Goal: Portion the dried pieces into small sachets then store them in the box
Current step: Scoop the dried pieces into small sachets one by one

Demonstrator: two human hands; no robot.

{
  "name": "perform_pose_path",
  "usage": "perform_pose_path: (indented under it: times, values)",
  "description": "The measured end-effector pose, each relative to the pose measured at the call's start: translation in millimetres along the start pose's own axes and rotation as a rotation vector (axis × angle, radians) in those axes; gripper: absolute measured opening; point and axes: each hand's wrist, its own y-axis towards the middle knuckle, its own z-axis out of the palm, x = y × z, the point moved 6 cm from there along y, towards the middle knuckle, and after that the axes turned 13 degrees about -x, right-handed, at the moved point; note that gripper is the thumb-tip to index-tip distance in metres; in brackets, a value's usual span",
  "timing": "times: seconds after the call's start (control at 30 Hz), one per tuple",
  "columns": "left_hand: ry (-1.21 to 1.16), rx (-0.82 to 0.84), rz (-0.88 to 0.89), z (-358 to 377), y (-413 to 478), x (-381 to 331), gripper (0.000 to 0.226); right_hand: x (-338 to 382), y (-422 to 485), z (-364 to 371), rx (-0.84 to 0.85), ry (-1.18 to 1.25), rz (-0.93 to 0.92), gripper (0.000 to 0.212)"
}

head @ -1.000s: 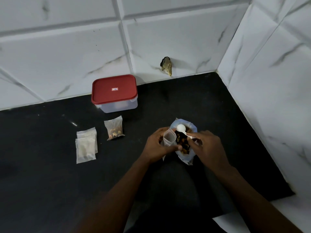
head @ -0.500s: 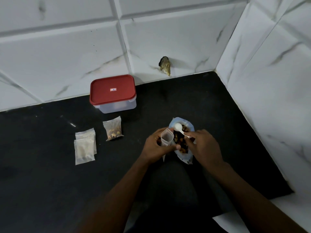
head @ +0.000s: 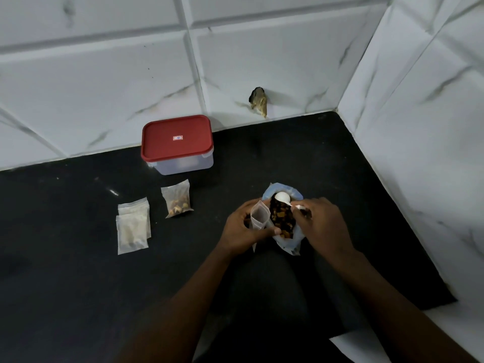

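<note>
A person's left hand (head: pixel 243 227) grips a small sachet (head: pixel 259 214) upright with its mouth open. It is held just beside the open bag (head: pixel 288 241) of dried pieces (head: pixel 281 218), apparently so that each scoop has only a short way to travel. The right hand (head: pixel 324 226) pinches the handle of a white spoon (head: pixel 282 198). The spoon's bowl sits over the pieces at the far edge of the bag's mouth, and whether it carries a load cannot be told. The bag stands between the two hands on a black counter (head: pixel 78 271).

Farther off to the left, two pale sachets (head: pixel 133 226) lie overlapping, their contents unclear; they are probably spares kept within reach. Beyond them a filled sachet (head: pixel 177 201) lies flat, near the box (head: pixel 183 166) it is bound for. The box's red lid (head: pixel 177 138) is on, and it sits back against the tiled wall (head: pixel 78 87), out of the way of the scooping. A dark ragged mark (head: pixel 258 100) shows low on the wall to its right.

By this layout, one portion looks finished, another is being filled, and storing has not begun.
</note>
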Motion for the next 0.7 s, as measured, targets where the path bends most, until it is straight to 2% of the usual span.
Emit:
perform_pose_path:
  times: [0.23, 0.33, 0.43, 0.53, 0.7]
  values:
    - [0.013, -0.005, 0.014, -1.7, 1.4, -0.6, 0.075, 4.5, -5.9, 9.6, 0.094, -0.058, -0.025, 0.023]
    - [-0.003, -0.007, 0.011, -2.4, 0.7, 0.7, 0.075, -0.2, -13.9, 3.4, 0.121, -0.01, -0.014, 0.027]
    - [-0.009, -0.01, 0.014, -3.2, -0.6, 1.4, 0.075, -5.7, -8.1, -16.2, 0.004, 0.112, 0.005, 0.023]
    - [-0.037, -0.034, 0.027, -5.3, -3.4, -0.2, 0.072, -11.5, -0.7, -21.1, -0.075, 0.127, -0.031, 0.019]
    - [-0.052, -0.035, 0.011, -7.4, -9.3, -2.4, 0.065, -11.0, -3.9, 4.3, 0.079, 0.0, -0.031, 0.034]
